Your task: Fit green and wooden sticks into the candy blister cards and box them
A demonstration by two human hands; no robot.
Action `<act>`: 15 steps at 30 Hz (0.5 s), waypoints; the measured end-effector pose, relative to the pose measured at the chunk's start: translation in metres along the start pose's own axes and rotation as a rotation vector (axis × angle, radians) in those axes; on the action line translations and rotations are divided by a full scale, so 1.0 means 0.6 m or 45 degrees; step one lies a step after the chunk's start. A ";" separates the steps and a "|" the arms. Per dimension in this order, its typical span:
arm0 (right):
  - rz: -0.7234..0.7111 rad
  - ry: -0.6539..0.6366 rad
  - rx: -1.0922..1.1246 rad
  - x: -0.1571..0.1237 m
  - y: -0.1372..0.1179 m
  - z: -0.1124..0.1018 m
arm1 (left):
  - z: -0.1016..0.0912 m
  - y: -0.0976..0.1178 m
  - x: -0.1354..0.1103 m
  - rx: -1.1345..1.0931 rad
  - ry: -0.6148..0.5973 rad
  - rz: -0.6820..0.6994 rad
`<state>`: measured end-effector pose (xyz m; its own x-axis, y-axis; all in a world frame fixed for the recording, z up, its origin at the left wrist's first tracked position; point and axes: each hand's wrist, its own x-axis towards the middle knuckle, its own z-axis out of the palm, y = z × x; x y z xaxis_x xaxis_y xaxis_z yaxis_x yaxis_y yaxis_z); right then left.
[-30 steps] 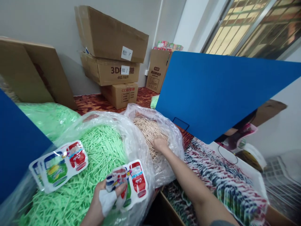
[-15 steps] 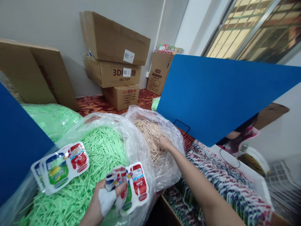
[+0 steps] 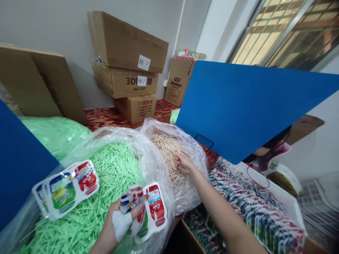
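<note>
My left hand (image 3: 124,217), with white tape or cloth around the base of its thumb, is closed on several bottle-shaped packets (image 3: 155,208) printed with "Cola". It is over green paper-like sticks (image 3: 113,173) in a clear plastic bag. My right hand (image 3: 184,163) is over thin beige sticks (image 3: 165,148) in a second clear bag; its fingers are curled together in a pinch at the sticks, and how many they hold is hidden. More bottle-shaped packets (image 3: 66,188), green and red, lie fanned out on the green sticks at left.
Blue boards (image 3: 243,106) stand at right and at the left edge. Stacked cardboard boxes (image 3: 129,46) are against the wall. At lower right, a box holds rows of printed packets (image 3: 254,201). A further bag of green sticks (image 3: 55,132) lies behind, at left.
My right hand has drawn back slightly from the beige sticks, and its curled fingers now show. My left hand and its packets stay nearly the same.
</note>
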<state>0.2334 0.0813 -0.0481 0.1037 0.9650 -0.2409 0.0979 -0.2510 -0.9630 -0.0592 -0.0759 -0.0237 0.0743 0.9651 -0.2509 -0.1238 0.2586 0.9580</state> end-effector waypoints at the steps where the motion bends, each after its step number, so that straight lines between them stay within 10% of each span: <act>1: -0.009 0.013 -0.118 0.000 0.000 -0.001 | 0.001 0.002 -0.002 0.000 0.026 0.007; 15: -0.011 0.124 -1.429 0.042 -0.023 0.008 | 0.010 0.011 -0.005 0.035 -0.016 0.010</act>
<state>0.2296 0.1096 -0.0417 0.1706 0.9693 -0.1774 0.9288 -0.2182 -0.2995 -0.0545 -0.0773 -0.0157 0.0862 0.9665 -0.2419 -0.0968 0.2498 0.9634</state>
